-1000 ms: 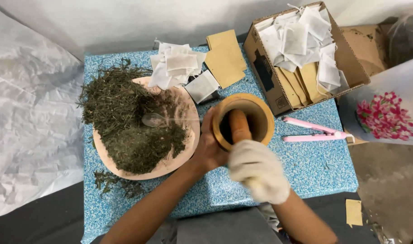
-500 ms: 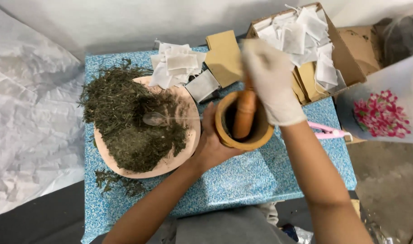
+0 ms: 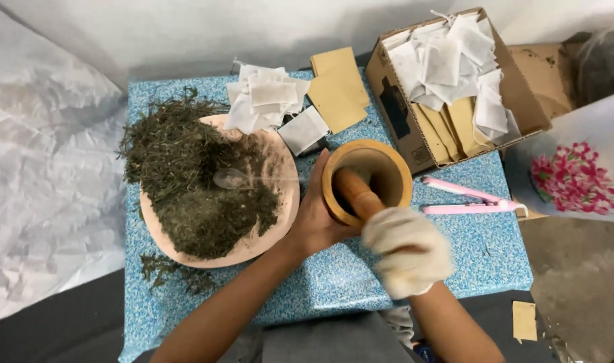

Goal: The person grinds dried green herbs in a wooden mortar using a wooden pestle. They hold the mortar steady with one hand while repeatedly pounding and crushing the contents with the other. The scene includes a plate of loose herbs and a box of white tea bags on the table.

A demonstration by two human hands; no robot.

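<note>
The right hand (image 3: 407, 252) is motion-blurred, hiding the pestle's (image 3: 357, 193) top. A spoon (image 3: 229, 178) lies half buried in herbs (image 3: 192, 181) beside the mortar (image 3: 367, 180), whose contents stay unclear.

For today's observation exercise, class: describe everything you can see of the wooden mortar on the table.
The wooden mortar is a round, thick-walled bowl of light brown wood, standing upright on the blue speckled table, beside the pink plate of dried herbs. Its hollow looks darker. A wooden pestle leans inside it, over the near rim. The bare left hand cups its left side; the gloved right hand grips the pestle.
</note>
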